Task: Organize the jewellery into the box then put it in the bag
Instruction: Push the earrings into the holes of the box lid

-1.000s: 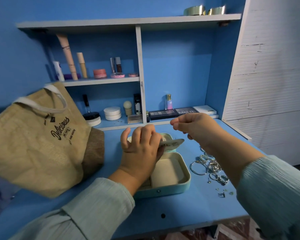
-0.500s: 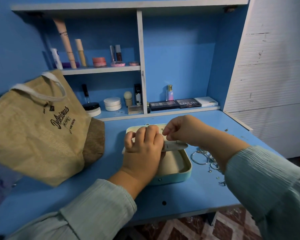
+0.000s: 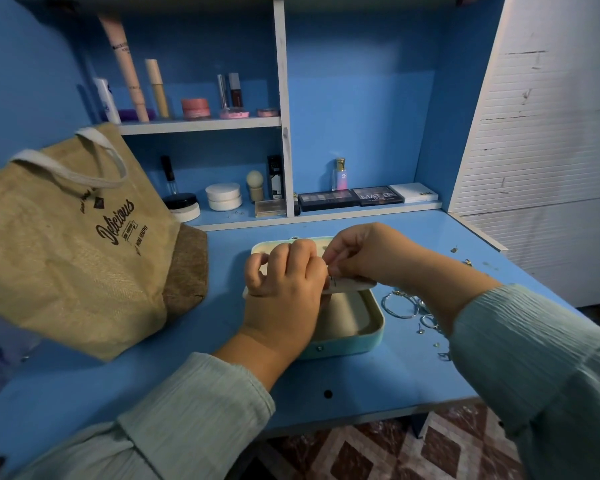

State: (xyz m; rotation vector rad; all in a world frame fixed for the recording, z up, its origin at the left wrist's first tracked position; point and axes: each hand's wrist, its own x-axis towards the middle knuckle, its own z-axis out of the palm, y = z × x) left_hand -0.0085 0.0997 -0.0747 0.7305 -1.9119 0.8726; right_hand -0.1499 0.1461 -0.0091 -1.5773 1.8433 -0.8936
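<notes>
Under both hands [image 3: 284,282], jewellery box [image 3: 354,327].

Single head-worn view, forward and down, close over desk [image 3: 378,375]

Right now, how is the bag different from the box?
The bag is brown cloth, big, and stands propped up; the box is pale green, hard, small, and lies flat. The bag goes untouched, while both hands, left and right, work over the open box. Both sit on the blue desk.
</notes>
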